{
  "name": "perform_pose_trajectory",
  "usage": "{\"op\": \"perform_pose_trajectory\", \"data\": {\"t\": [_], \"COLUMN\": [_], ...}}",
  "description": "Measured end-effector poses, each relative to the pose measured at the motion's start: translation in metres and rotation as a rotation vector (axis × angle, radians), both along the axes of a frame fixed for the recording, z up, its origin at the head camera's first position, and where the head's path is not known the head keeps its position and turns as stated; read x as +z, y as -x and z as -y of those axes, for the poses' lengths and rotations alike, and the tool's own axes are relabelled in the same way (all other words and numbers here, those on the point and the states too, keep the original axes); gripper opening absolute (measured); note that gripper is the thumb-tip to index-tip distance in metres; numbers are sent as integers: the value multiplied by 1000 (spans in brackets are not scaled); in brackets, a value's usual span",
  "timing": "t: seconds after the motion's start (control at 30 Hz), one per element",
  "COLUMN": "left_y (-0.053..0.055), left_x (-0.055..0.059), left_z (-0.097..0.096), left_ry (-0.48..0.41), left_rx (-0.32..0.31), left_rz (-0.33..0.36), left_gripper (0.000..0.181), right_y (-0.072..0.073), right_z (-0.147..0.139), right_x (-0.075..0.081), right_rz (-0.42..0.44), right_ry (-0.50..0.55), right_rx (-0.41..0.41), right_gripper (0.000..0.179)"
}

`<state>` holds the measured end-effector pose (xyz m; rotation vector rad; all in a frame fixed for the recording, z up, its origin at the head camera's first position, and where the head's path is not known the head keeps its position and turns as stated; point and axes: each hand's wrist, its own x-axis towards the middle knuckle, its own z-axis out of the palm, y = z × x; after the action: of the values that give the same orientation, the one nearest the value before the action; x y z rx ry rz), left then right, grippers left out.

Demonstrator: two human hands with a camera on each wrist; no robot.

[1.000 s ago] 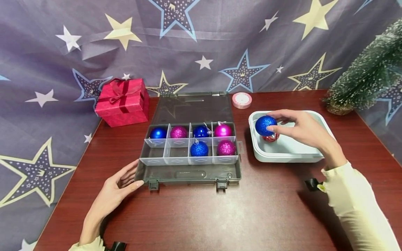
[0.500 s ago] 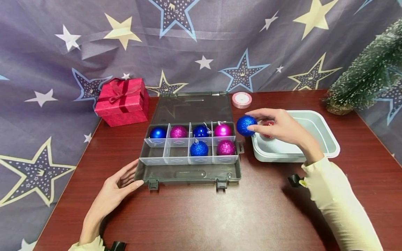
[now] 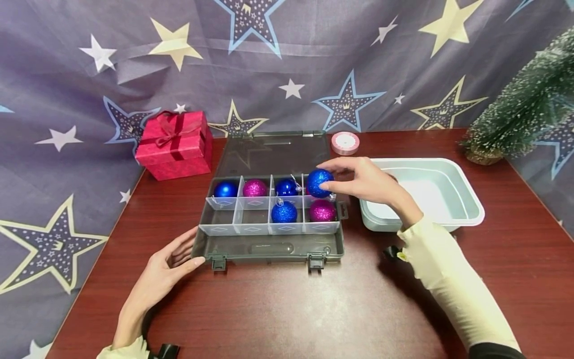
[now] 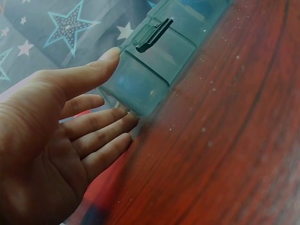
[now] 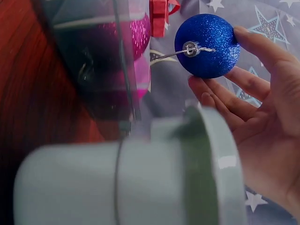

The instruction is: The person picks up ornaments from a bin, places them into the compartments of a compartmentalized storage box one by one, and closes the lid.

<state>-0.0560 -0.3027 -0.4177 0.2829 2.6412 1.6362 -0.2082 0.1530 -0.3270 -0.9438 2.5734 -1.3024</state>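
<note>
In the head view my right hand [image 3: 365, 182] pinches a glittery blue Christmas bauble [image 3: 320, 183] between thumb and fingertips. It is held above the right end of a grey see-through compartment box [image 3: 269, 249], largely hiding the shiny pink bauble in the back right compartment. The right wrist view shows the bauble's silver cap and string on the blue bauble [image 5: 206, 49]. My left hand [image 3: 161, 274] rests against the box's front left corner, thumb at the front, fairly straight fingers along the side. Among the box's baubles are a glittery blue bauble [image 3: 284, 213] and a glittery pink bauble [image 3: 323, 211], both in the front row.
A pale plastic tub [image 3: 468, 212] stands right of the box, partly behind my right forearm. The box's open lid [image 3: 278, 154] lies back. Behind are a red gift box [image 3: 175, 144], a pink ribbon roll [image 3: 345, 143] and a small frosted tree [image 3: 515, 104].
My right hand has carried the glittery blue bauble leftward from over the tub to over the box's right end. My left hand has stayed at the box corner.
</note>
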Motion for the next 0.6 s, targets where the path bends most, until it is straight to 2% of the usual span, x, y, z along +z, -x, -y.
{"op": "perform_pose_trajectory", "data": {"t": [0.4, 0.6], "left_y": [1, 1], "left_x": [1, 0], "left_z": [1, 0], "left_ry": [10, 5], "left_rx": [4, 0], "left_rz": [-5, -9], "left_gripper": [67, 67], "right_y": [7, 10], "right_z": [39, 58], "right_x": [1, -1], "right_rz": [-37, -58], "right_ry": [28, 37], "right_rx": [60, 121], "right_gripper": [44, 43]}}
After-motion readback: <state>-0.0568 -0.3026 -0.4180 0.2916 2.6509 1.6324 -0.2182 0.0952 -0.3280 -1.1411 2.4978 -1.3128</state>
